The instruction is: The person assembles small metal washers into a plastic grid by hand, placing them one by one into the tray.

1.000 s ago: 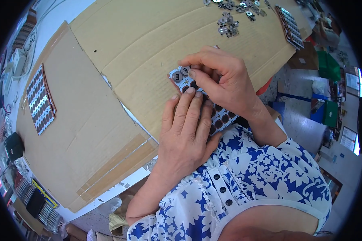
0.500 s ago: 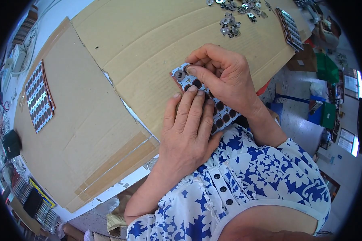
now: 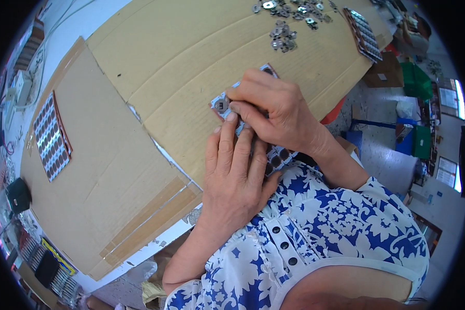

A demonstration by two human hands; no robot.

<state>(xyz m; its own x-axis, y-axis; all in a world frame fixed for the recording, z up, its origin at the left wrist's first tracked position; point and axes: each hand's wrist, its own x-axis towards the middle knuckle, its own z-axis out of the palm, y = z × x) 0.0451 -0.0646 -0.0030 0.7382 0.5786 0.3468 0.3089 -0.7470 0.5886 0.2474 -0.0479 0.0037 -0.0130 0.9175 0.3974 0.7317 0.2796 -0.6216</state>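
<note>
A panel of small white circuit boards with dark round spots (image 3: pixel 278 159) lies on the cardboard in front of me, its near end close to my body. One round metal clip (image 3: pixel 221 106) sits at the panel's far left corner. My left hand (image 3: pixel 234 173) lies flat over the panel, fingers stretched out, the index fingertip near that clip. Bent over the panel, my right hand (image 3: pixel 274 106) has its thumb and index fingertips closed together just right of the clip. Whatever they may pinch is hidden. Both hands cover much of the panel's middle.
Loose metal clips (image 3: pixel 283 37) lie in piles at the far side of the cardboard (image 3: pixel 181 62). A stack of panels (image 3: pixel 364 33) stands at the far right, another panel stack (image 3: pixel 51 137) at the left. A dark green box (image 3: pixel 18 195) sits beyond the left edge.
My right hand has shifted left and nearer, its fingertips now beside the corner clip. The panel's far right corner shows past my knuckles. The whole view has shifted slightly.
</note>
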